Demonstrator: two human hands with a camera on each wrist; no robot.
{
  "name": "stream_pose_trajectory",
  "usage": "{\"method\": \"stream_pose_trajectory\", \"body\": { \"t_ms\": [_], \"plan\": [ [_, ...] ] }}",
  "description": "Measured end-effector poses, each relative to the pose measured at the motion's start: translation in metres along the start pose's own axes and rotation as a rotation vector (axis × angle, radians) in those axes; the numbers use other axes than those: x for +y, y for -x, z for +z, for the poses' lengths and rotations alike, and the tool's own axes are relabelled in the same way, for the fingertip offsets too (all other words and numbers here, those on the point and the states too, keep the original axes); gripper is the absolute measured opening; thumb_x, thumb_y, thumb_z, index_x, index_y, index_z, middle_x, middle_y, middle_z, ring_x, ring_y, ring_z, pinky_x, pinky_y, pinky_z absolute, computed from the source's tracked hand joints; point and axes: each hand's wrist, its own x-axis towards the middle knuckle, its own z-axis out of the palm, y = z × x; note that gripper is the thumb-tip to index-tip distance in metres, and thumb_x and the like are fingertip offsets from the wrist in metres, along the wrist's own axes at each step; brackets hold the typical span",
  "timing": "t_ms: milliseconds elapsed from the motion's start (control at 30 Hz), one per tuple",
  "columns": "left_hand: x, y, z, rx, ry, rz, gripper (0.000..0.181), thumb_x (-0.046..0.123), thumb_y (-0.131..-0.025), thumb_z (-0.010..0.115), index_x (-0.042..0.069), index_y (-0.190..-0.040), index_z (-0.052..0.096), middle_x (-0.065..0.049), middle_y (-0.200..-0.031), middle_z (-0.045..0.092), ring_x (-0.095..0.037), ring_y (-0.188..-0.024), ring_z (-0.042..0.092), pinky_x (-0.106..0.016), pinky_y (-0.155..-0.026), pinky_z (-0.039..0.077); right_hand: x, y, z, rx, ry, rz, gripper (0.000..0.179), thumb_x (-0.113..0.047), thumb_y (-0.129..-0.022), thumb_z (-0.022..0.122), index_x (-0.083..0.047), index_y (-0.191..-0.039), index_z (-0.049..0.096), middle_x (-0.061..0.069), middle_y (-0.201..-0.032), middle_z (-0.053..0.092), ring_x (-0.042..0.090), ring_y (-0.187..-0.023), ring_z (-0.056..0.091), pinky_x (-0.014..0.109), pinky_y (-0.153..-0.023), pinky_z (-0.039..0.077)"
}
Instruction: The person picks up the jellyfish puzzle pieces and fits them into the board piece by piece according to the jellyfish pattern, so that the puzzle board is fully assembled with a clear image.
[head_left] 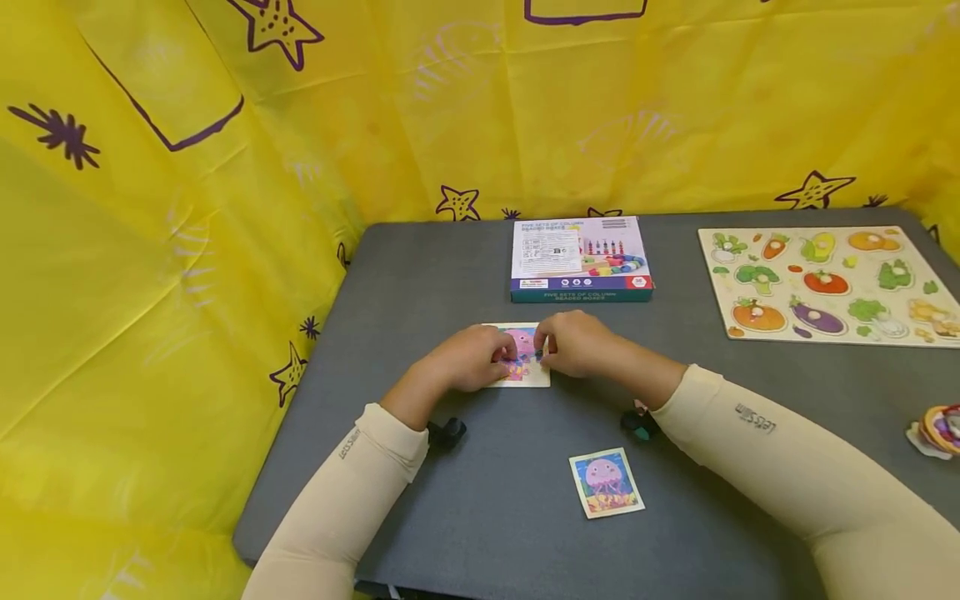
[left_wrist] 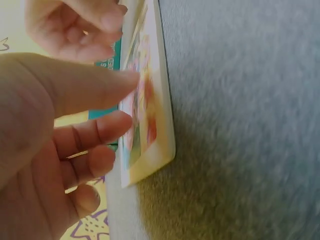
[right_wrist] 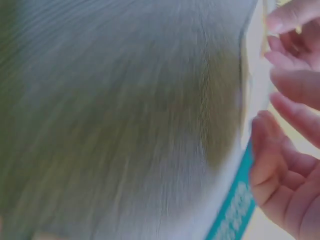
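Note:
A small jellyfish puzzle board [head_left: 525,377] with a pale border lies on the grey table under both hands. My left hand [head_left: 472,357] reaches over its left part, thumb and fingertips at the picture. In the left wrist view the left thumb [left_wrist: 110,90] overlaps the printed surface, with the other fingers loosely bent and apart. The right hand [head_left: 576,343] is at the board's right edge, fingers bent downward. From the right wrist view, the right thumb and fingers [right_wrist: 270,150] stand apart with no piece visible between them. The hands partly hide the picture.
A matching jellyfish card [head_left: 607,483] lies nearer the front. Behind the board sits a bead-set box [head_left: 581,260]. A wooden vegetable puzzle [head_left: 765,287] lies at the back right, and a colourful round object [head_left: 941,429] rests at the right edge. Yellow cloth [head_left: 390,125] hangs behind.

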Motion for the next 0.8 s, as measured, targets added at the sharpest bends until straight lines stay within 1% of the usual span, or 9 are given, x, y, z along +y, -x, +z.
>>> {"method": "stream_pose_trajectory", "body": {
  "t_ms": [67,133,233,300,400,533,633,800],
  "plan": [
    [0.004,-0.001,0.001,-0.002,0.009,0.019,0.020,0.019,-0.095,0.069,0.015,-0.115,0.069,-0.002,-0.102,0.064,-0.020,-0.099,0.056,-0.037,-0.097,0.046,0.009,0.013,-0.005,-0.043,0.027,-0.009,0.023,-0.021,-0.088,0.080,-0.013,-0.109,0.074,0.005,-0.099,0.069,0.024,-0.093,0.061,0.044,-0.087,0.052],
    [0.006,-0.003,0.002,-0.004,0.020,0.028,0.026,0.021,-0.096,0.069,0.016,-0.122,0.068,-0.003,-0.110,0.065,-0.021,-0.105,0.057,-0.039,-0.102,0.045,0.018,0.029,-0.010,-0.082,0.059,-0.018,0.029,-0.021,-0.088,0.082,-0.013,-0.115,0.074,0.007,-0.107,0.068,0.025,-0.100,0.061,0.048,-0.094,0.051],
    [0.007,-0.004,0.003,-0.018,0.014,0.025,0.031,0.023,-0.097,0.069,0.018,-0.128,0.068,-0.004,-0.121,0.065,-0.022,-0.114,0.057,-0.041,-0.110,0.041,0.031,0.051,-0.014,-0.125,0.085,-0.009,0.036,-0.021,-0.085,0.084,-0.013,-0.118,0.073,0.010,-0.111,0.065,0.027,-0.103,0.059,0.051,-0.097,0.049],
    [0.006,-0.004,0.005,-0.029,0.009,0.016,0.033,0.024,-0.096,0.069,0.019,-0.129,0.068,-0.004,-0.125,0.065,-0.023,-0.118,0.056,-0.042,-0.113,0.038,0.040,0.065,-0.015,-0.131,0.087,0.006,0.040,-0.021,-0.082,0.087,-0.012,-0.118,0.072,0.010,-0.110,0.063,0.026,-0.100,0.058,0.051,-0.095,0.050],
    [0.003,-0.005,0.006,-0.042,0.009,0.002,0.033,0.024,-0.096,0.069,0.020,-0.129,0.068,-0.004,-0.127,0.064,-0.024,-0.120,0.055,-0.042,-0.113,0.038,0.052,0.084,-0.012,-0.114,0.078,0.030,0.043,-0.025,-0.078,0.090,-0.011,-0.115,0.070,0.009,-0.107,0.060,0.025,-0.094,0.057,0.050,-0.090,0.051],
    [0.001,-0.005,0.007,-0.042,0.032,0.003,0.033,0.024,-0.096,0.069,0.020,-0.129,0.067,-0.005,-0.124,0.063,-0.025,-0.118,0.054,-0.041,-0.109,0.041,0.064,0.102,-0.006,-0.057,0.066,0.036,0.045,-0.029,-0.075,0.091,-0.012,-0.109,0.068,0.007,-0.103,0.058,0.023,-0.090,0.056,0.048,-0.086,0.051],
    [0.000,-0.006,0.006,-0.036,0.037,0.013,0.033,0.024,-0.096,0.070,0.021,-0.129,0.067,-0.005,-0.121,0.063,-0.024,-0.116,0.055,-0.041,-0.107,0.042,0.068,0.110,-0.003,-0.023,0.062,0.035,0.042,-0.029,-0.074,0.092,-0.014,-0.104,0.068,0.006,-0.098,0.057,0.023,-0.087,0.055,0.045,-0.082,0.050],
    [0.003,-0.009,0.005,-0.040,0.043,0.028,0.033,0.023,-0.096,0.071,0.020,-0.128,0.066,-0.006,-0.120,0.063,-0.024,-0.114,0.055,-0.041,-0.106,0.042,0.071,0.115,0.000,-0.002,0.049,0.041,0.036,-0.025,-0.074,0.092,-0.016,-0.096,0.066,0.002,-0.091,0.055,0.020,-0.083,0.052,0.040,-0.076,0.047]
  ]
}}
